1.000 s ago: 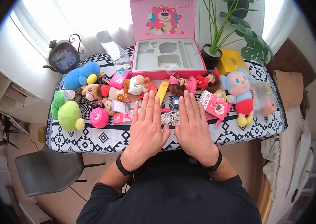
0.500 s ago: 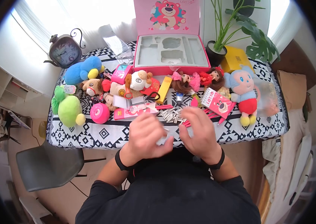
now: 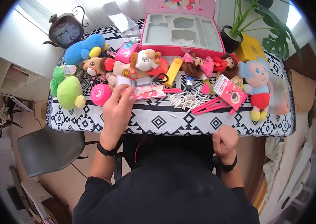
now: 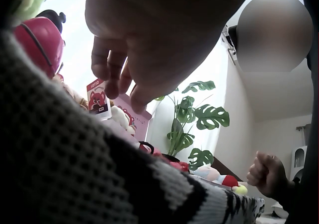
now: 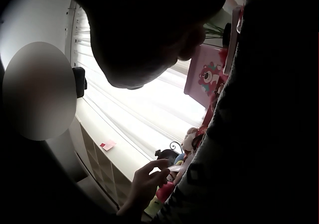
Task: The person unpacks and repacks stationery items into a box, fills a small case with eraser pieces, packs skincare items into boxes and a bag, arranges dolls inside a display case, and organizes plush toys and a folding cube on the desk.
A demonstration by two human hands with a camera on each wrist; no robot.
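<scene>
My left hand (image 3: 117, 110) reaches over the front of the table, fingertips right at a small pink box (image 3: 152, 92) whose lid stands up. In the left wrist view its fingers (image 4: 113, 79) hang bent and apart, near an upright LOTSO card panel (image 4: 98, 99). A round pink case (image 3: 101, 94) lies just left of that hand. My right hand (image 3: 226, 141) is curled into a fist at the table's front edge, with nothing showing in it. Beyond it lie pink pens (image 3: 208, 106), a LOTSO notebook (image 3: 232, 91) and a pile of small white cylinders (image 3: 188, 100).
A large pink gift box (image 3: 182, 33) with a moulded grey insert stands open at the back. Plush toys, including a green one (image 3: 68, 91) and a blue one (image 3: 257, 84), flank the table. A yellow carton (image 3: 173, 71), dolls (image 3: 199, 65) and a potted plant (image 3: 232, 37) stand behind.
Both hands were stretched flat side by side, then bent in front of the body. Now the left has moved left to the pink box; the right has drawn right and closed into a fist.
</scene>
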